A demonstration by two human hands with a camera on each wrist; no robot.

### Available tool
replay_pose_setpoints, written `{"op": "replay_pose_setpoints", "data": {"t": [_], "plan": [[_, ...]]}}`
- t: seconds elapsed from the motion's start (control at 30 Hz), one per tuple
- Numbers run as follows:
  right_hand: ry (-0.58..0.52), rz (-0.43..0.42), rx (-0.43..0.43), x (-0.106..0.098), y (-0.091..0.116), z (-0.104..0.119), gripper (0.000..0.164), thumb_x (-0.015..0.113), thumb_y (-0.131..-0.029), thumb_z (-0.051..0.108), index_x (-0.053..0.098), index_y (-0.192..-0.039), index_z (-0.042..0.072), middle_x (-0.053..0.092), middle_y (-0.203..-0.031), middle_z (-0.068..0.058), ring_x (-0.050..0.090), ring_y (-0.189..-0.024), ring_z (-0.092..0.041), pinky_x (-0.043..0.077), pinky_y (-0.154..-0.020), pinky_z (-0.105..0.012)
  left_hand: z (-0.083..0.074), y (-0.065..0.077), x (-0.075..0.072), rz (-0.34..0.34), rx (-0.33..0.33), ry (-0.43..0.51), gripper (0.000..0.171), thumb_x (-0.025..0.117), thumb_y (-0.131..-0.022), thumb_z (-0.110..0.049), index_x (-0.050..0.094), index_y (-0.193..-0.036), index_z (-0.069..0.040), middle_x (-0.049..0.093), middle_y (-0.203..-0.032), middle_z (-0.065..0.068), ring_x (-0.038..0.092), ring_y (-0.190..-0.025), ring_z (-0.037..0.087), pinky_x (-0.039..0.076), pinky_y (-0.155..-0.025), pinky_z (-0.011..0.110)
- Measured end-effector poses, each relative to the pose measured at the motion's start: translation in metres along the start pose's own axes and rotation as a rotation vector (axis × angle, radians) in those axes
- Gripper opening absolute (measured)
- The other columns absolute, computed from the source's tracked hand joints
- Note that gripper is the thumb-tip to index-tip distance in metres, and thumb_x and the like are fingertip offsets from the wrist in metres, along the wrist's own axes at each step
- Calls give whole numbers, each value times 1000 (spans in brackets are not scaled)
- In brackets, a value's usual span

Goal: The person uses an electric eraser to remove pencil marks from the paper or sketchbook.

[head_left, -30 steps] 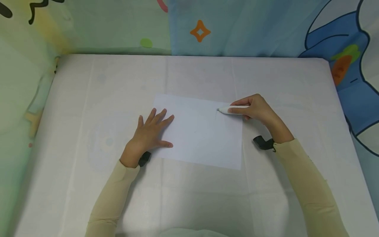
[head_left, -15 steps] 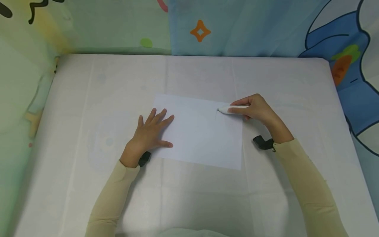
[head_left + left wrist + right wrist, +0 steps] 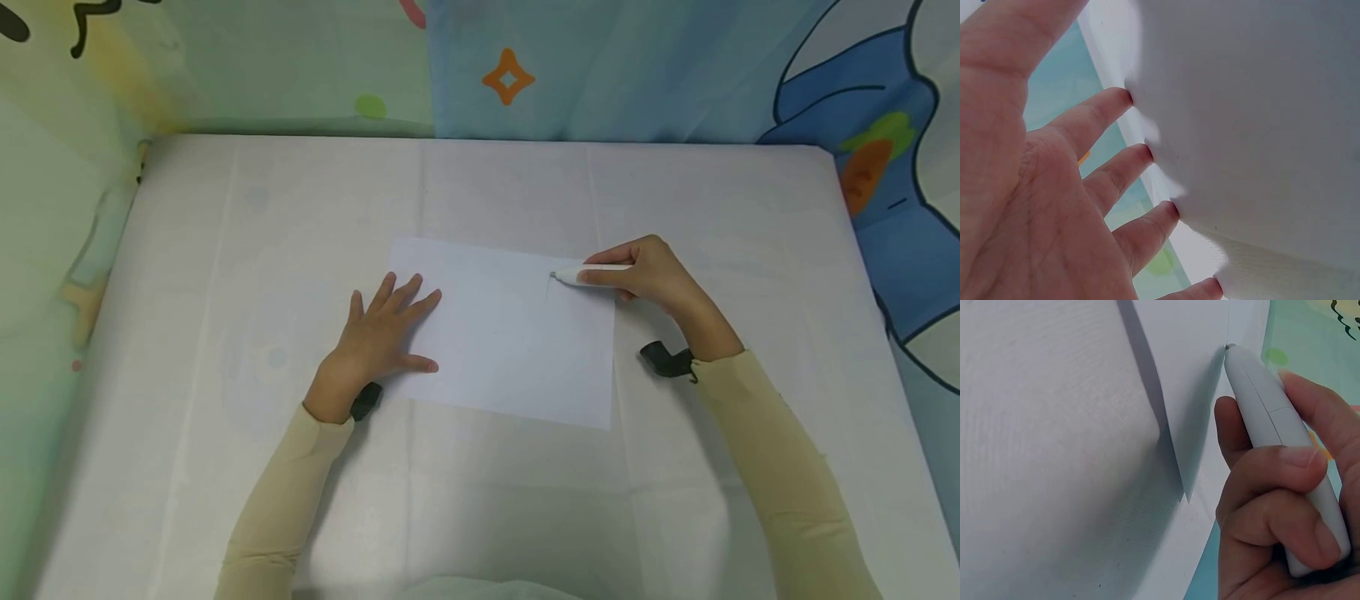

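A sheet of white paper point(image 3: 510, 350) lies at a slight angle on the white-covered table. My left hand point(image 3: 378, 333) rests over its left edge, fingers spread; in the left wrist view the fingertips point(image 3: 1144, 153) press down on the surface. My right hand point(image 3: 645, 271) grips a thick white pen-shaped tool point(image 3: 592, 276), fingers curled round its body point(image 3: 1266, 412). Its small grey tip point(image 3: 1230, 347) meets the paper near the upper right corner. A faint thin line runs from that tip across the sheet. The tool's rear end is partly hidden in the palm.
The table point(image 3: 300, 208) has a creased white cloth. Printed curtains point(image 3: 637, 75) stand along its back and sides. Black wrist-worn cameras point(image 3: 666, 360) sit under both wrists, close over the cloth.
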State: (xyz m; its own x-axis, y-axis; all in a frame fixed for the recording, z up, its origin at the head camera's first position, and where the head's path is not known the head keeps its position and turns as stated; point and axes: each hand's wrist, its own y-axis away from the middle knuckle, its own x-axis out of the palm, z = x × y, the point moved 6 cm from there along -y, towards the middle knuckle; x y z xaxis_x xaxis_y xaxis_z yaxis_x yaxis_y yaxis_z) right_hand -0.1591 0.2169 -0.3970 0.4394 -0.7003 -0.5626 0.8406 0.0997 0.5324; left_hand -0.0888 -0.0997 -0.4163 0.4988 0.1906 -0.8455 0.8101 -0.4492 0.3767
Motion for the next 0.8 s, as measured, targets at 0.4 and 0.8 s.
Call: {"op": "replay_pose_setpoints", "data": {"t": [0.4, 0.8], "plan": [[18, 3, -8, -1, 0, 1, 56, 76, -74, 42, 66, -115, 6, 39, -42, 7, 39, -49, -11, 31, -74, -31, -1, 0, -1, -3, 0, -2, 92, 71, -74, -52, 23, -148, -26, 13, -157, 3, 0, -145, 31, 6, -108, 66], [52, -2, 5, 2, 0, 3, 53, 75, -74, 44, 68, -113, 9, 37, -45, 6, 38, -49, -11, 28, -56, -30, -1, 0, -1, 5, -8, 9, 92, 71, -74, -51, 23, -149, -26, 11, -158, 3, -1, -145, 30, 4, -109, 65]]}}
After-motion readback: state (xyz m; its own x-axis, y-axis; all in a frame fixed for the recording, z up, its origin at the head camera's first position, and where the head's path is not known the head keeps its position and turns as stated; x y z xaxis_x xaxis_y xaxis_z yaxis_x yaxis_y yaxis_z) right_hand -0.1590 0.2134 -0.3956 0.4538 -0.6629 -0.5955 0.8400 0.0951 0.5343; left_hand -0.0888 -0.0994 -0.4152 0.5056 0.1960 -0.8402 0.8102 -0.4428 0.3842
